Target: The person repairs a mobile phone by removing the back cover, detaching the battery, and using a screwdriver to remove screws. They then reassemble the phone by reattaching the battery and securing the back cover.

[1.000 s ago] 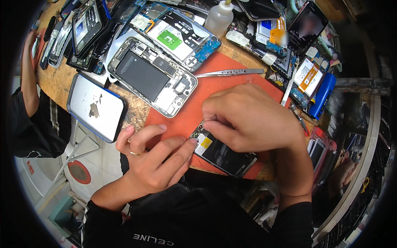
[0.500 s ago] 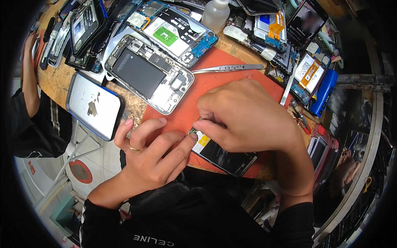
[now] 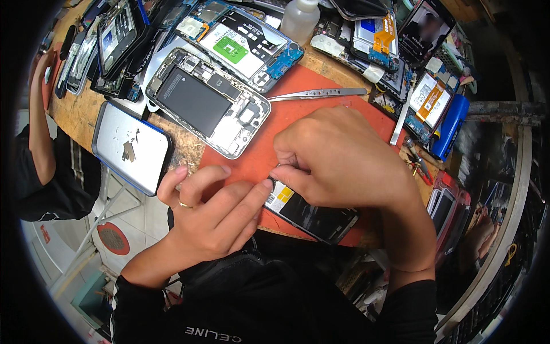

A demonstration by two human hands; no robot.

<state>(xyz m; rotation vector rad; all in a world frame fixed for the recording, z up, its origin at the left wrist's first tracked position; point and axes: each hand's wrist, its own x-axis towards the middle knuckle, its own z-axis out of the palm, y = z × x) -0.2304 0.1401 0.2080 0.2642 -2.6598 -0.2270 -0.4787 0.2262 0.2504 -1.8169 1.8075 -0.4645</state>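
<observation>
An opened black phone (image 3: 318,217) with a white and yellow label lies at the near edge of the red mat (image 3: 312,77). My left hand (image 3: 215,221), with a ring on one finger, has its fingers spread; its leading fingertips rest on the phone's upper left end. Bent over the same end, my right hand (image 3: 346,160) has thumb and forefinger pinched together. What sits in that pinch is hidden by the fingers. Beyond my hands lies a larger opened phone (image 3: 197,103) with a black battery. Metal tweezers (image 3: 326,92) lie beside it.
A white tray (image 3: 112,129) with small metal pieces stands at the left. Opened phones crowd the back, near a clear bottle (image 3: 299,23). Pliers (image 3: 421,166) and a blue cylinder (image 3: 452,127) lie at the right. Another person's arm (image 3: 41,126) reaches in at far left.
My left fingertips have shifted slightly and now cover a small part at the phone's end that showed before. The right hand keeps its pinch almost in place.
</observation>
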